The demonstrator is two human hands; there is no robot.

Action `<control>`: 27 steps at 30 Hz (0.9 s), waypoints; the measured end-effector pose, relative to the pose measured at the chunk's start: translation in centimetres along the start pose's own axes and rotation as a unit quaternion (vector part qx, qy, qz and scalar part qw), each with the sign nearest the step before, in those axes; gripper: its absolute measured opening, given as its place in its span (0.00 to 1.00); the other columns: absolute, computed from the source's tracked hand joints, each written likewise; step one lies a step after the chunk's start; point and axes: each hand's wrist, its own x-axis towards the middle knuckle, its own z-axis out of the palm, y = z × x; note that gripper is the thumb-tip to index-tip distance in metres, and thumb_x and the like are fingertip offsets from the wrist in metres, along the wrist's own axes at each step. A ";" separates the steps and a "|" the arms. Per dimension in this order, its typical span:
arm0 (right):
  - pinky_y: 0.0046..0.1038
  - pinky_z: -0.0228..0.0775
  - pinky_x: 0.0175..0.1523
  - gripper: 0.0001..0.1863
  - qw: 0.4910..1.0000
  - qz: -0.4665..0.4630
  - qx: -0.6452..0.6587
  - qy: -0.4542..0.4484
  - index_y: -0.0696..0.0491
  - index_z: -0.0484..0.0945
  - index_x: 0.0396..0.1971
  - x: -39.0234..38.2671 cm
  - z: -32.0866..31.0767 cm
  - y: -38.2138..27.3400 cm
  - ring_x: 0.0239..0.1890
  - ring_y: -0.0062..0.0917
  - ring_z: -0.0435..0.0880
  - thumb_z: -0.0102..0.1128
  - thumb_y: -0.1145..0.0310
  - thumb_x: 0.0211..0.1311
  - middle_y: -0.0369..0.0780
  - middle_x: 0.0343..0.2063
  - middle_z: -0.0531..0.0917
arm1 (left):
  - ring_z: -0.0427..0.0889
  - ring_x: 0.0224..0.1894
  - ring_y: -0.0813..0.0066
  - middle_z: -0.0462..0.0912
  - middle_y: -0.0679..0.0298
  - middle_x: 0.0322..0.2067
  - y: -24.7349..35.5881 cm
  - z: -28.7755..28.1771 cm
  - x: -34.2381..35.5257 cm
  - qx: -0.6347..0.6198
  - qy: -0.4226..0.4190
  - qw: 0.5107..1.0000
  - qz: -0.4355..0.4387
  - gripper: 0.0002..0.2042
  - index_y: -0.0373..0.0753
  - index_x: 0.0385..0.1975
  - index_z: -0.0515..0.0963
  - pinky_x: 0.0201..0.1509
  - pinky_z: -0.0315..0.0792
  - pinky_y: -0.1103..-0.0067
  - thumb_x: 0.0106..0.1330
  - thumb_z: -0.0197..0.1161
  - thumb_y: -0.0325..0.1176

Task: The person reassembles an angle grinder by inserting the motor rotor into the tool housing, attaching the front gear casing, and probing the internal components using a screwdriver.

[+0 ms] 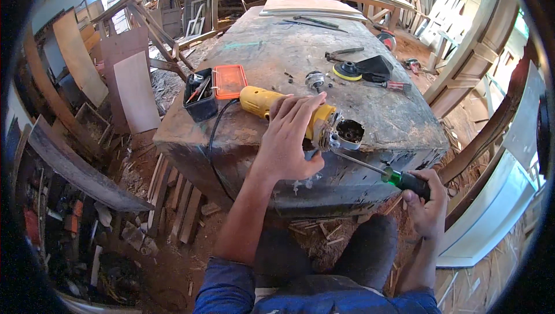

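A yellow angle grinder [257,101] lies on its side near the front edge of the worktable, with its metal gear head [350,133] opened at the right end. My left hand [289,135] lies over the grinder's body and grips it, fingers across the top and thumb on the near side. In my right hand [426,204], closed around the handle, is a screwdriver [364,165] with a green and black grip. Its shaft slants up leftward, and the tip meets the near side of the gear head. A loose round metal part [314,80] sits just beyond the grinder.
Left of the grinder are a black tool box [201,107] and its orange lid [229,81]; a black cord hangs over the edge. Beyond lie pincers [345,54], a yellow-rimmed backing pad [347,70] and a red-handled tool [395,85]. Wood panels [136,91] lean at left.
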 end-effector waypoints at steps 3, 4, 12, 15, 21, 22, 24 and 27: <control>0.33 0.76 0.46 0.31 0.994 0.093 0.014 -0.058 0.60 0.84 0.48 1.0 -0.8 -0.2 0.37 0.25 0.81 0.71 0.41 0.79 0.40 0.32 0.84 | 0.76 0.72 0.46 0.81 0.51 0.67 0.0 -0.3 -0.1 0.009 0.001 1.000 0.001 0.53 0.38 0.80 0.69 0.85 0.60 0.54 0.43 0.75 0.35; 0.33 0.75 0.44 0.31 0.984 0.151 0.010 -0.096 0.60 0.83 0.47 1.2 -1.0 -0.3 0.35 0.24 0.80 0.70 0.40 0.80 0.39 0.30 0.83 | 0.76 0.72 0.46 0.81 0.51 0.67 0.1 -0.4 -0.3 0.008 -0.001 1.000 0.000 0.53 0.38 0.80 0.69 0.85 0.60 0.54 0.43 0.75 0.35; 0.34 0.80 0.47 0.27 0.998 -0.054 0.014 0.013 0.58 0.84 0.50 -0.1 -0.1 -1.0 0.36 0.28 0.88 0.75 0.46 0.77 0.43 0.30 0.85 | 0.77 0.71 0.45 0.82 0.51 0.67 -0.4 0.7 -0.2 0.008 0.005 1.000 0.011 0.52 0.39 0.79 0.71 0.83 0.61 0.53 0.42 0.76 0.35; 0.33 0.80 0.44 0.25 0.995 -0.094 -0.033 -0.011 0.57 0.85 0.50 0.8 -0.5 0.3 0.34 0.26 0.88 0.75 0.47 0.77 0.41 0.28 0.86 | 0.77 0.70 0.44 0.83 0.51 0.65 0.1 -0.1 0.6 0.047 -0.009 0.999 0.018 0.52 0.39 0.78 0.72 0.82 0.62 0.53 0.43 0.77 0.35; 0.33 0.73 0.37 0.24 0.987 0.087 0.069 -0.119 0.58 0.86 0.44 1.0 -1.2 0.8 0.28 0.23 0.82 0.71 0.47 0.81 0.39 0.21 0.81 | 0.77 0.71 0.43 0.84 0.51 0.68 -0.2 0.0 0.3 0.034 -0.013 0.999 0.015 0.52 0.37 0.78 0.73 0.82 0.62 0.53 0.44 0.80 0.37; 0.33 0.74 0.36 0.24 0.989 0.067 0.064 -0.115 0.58 0.86 0.44 0.8 -1.1 0.8 0.28 0.23 0.82 0.71 0.48 0.80 0.39 0.21 0.81 | 0.77 0.71 0.44 0.84 0.53 0.67 -0.3 0.1 0.2 0.035 -0.007 0.999 0.023 0.52 0.38 0.79 0.73 0.82 0.62 0.53 0.44 0.80 0.38; 0.33 0.73 0.36 0.24 0.996 -0.011 0.083 -0.017 0.58 0.86 0.44 0.5 0.5 0.1 0.27 0.24 0.82 0.72 0.47 0.80 0.39 0.21 0.81 | 0.77 0.71 0.44 0.84 0.53 0.67 -0.2 0.4 0.2 0.038 -0.011 0.999 0.024 0.52 0.38 0.79 0.73 0.82 0.62 0.53 0.44 0.80 0.38; 0.34 0.74 0.37 0.25 0.990 -0.091 0.081 0.070 0.58 0.86 0.46 0.2 1.2 0.7 0.28 0.25 0.83 0.73 0.46 0.79 0.40 0.23 0.82 | 0.77 0.71 0.45 0.84 0.53 0.68 0.0 0.5 0.2 0.043 -0.013 0.999 0.019 0.52 0.37 0.78 0.73 0.82 0.61 0.53 0.44 0.80 0.39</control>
